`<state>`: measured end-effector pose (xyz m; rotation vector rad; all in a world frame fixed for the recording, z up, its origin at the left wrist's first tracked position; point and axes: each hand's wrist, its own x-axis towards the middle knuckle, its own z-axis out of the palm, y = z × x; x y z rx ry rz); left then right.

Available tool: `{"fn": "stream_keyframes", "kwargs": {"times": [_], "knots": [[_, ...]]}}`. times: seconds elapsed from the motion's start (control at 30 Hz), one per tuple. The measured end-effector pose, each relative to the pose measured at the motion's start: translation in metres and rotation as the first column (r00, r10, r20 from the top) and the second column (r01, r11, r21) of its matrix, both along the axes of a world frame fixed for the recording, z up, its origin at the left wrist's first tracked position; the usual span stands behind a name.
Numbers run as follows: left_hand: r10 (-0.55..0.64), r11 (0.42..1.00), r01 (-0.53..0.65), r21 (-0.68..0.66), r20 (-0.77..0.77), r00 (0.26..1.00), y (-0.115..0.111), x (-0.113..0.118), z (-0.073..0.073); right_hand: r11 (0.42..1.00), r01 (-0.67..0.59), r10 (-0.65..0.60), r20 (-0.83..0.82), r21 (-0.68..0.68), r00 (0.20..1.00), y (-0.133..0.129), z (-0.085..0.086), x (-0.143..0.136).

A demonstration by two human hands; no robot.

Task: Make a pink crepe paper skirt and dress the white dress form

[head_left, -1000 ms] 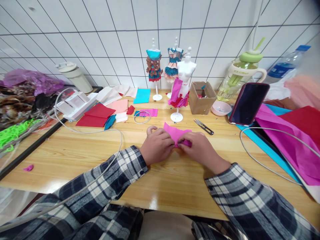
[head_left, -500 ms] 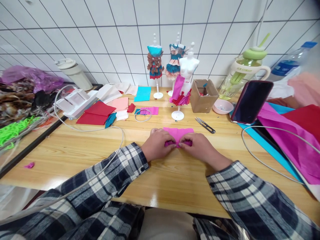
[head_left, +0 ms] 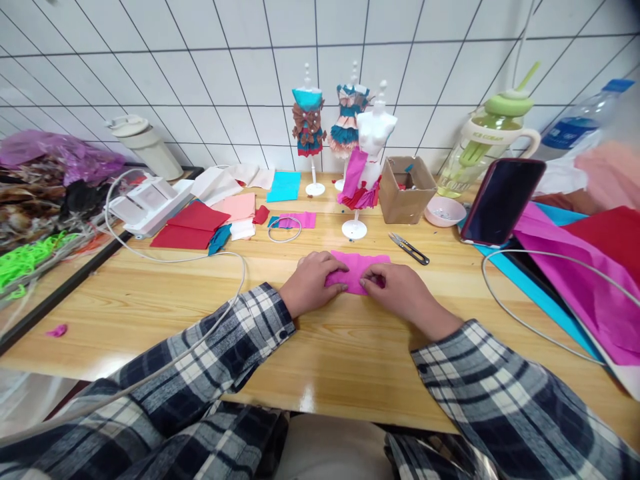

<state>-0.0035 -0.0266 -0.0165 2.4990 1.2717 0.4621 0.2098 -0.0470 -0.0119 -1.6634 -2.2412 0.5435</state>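
A small magenta sheet point(head_left: 354, 267) of crepe-like material lies on the wooden table between my hands. At its left side my left hand point(head_left: 314, 281) has thumb and fingers closed on the edge. My right hand point(head_left: 395, 287) pinches the sheet's lower right part, fingertips curled together. Just behind the sheet stands a white mannequin point(head_left: 376, 133) with a magenta strip and a red and magenta ruffled skirt. Black thread snips point(head_left: 409, 249) lie to the right of the mannequin's base.
Two dressed mannequins point(head_left: 308, 123) stand at the back, beside a cardboard box point(head_left: 407, 193). A pink bowl point(head_left: 445, 211), phone point(head_left: 503, 200) and green-lidded bottle point(head_left: 487, 140) are right. Left are red cloth point(head_left: 190, 225), a power strip point(head_left: 150, 207) and a loose cable point(head_left: 244, 267).
My hands have moved slightly apart along the magenta sheet, and its middle now shows flatter between them. The view has shifted a little.
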Motion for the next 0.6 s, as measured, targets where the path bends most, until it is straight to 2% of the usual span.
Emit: {"fn": "stream_keyframes", "kwargs": {"times": [0.17,0.3,0.5,0.6], "knots": [[0.022,1.0,-0.022,0.016,-0.048,0.999,-0.002,0.0,0.001,0.996,0.087,-0.087,-0.029,-0.03,0.996,0.0,0.001,0.002],[0.02,1.0,-0.019,0.024,-0.044,0.999,-0.004,0.001,0.004,0.995,0.092,-0.093,-0.018,-0.034,0.996,0.001,-0.002,0.003],[-0.109,0.97,0.139,0.198,-0.156,0.982,-0.01,0.005,0.009,0.997,0.071,-0.07,0.023,-0.028,0.997,0.001,-0.002,0.002],[-0.133,0.953,0.184,0.24,-0.216,0.967,-0.012,0.006,0.008,0.997,0.074,-0.073,0.051,-0.024,0.996,-0.001,0.0,0.001]]}}
